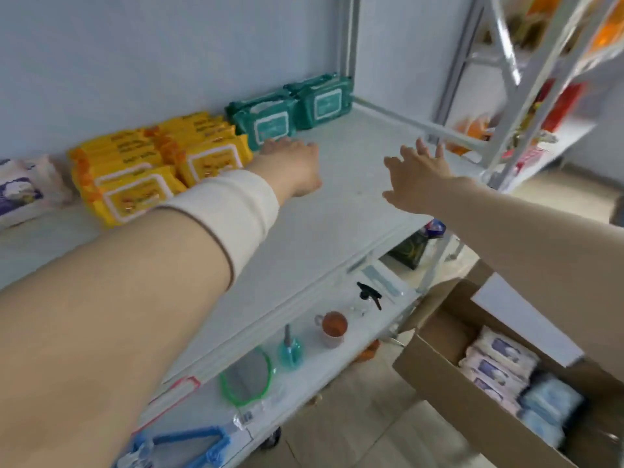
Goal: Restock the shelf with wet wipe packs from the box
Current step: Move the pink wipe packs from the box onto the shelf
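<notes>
Green plastic wet wipe packs and yellow wet wipe packs sit in rows at the back of the white metal shelf. More white packs lie in the open brown cardboard box on the floor. The left hand rests palm-down just beside the green packs, fingers loosely extended and empty. The right hand hovers over bare shelf, fingers spread wide.

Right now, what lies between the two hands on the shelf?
Nothing: the head view shows bare shelf between the left hand and the right hand.
</notes>
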`<state>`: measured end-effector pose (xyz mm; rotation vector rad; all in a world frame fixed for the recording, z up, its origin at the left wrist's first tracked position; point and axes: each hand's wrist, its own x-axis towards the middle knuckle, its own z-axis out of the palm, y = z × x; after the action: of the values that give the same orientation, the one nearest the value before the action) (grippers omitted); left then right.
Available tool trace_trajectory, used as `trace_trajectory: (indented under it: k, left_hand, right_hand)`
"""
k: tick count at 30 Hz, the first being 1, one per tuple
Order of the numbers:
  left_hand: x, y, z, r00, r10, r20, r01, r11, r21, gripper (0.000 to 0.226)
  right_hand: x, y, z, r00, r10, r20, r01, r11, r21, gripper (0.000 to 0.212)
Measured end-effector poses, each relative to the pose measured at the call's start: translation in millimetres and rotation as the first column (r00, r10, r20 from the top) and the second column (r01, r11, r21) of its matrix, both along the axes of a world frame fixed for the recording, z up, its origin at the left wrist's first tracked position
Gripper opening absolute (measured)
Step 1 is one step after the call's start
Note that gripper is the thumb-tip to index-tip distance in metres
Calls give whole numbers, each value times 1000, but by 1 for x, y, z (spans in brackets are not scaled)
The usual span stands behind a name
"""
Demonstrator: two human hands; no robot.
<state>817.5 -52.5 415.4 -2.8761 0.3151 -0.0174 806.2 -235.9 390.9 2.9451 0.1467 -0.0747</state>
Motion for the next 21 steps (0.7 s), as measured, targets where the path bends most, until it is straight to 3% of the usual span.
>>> trace_trajectory:
  k: [9, 13, 17, 21]
  left_hand:
    - [0, -265, -103, 882, -405, -240, 388, 914, -117, 52]
    - [-11, -343, -166, 792, -504, -345, 489, 862, -135, 46]
    - [-19, -402, -227, 697, -521, -494, 529, 837, -136, 50]
    - [-25, -437, -289, 640, -417, -645, 417, 894, -163, 50]
  right_hand:
    - [-57, -240, -99, 936, -304, -178, 301, 953, -42, 55]
    - [-111, -314, -167, 824, -468, -319, 469, 880, -78, 51]
    - [-166, -367, -226, 677, -560, -477, 611, 789, -59, 53]
    - [-193, -394, -286, 591, -557, -583, 685, 728, -1, 52]
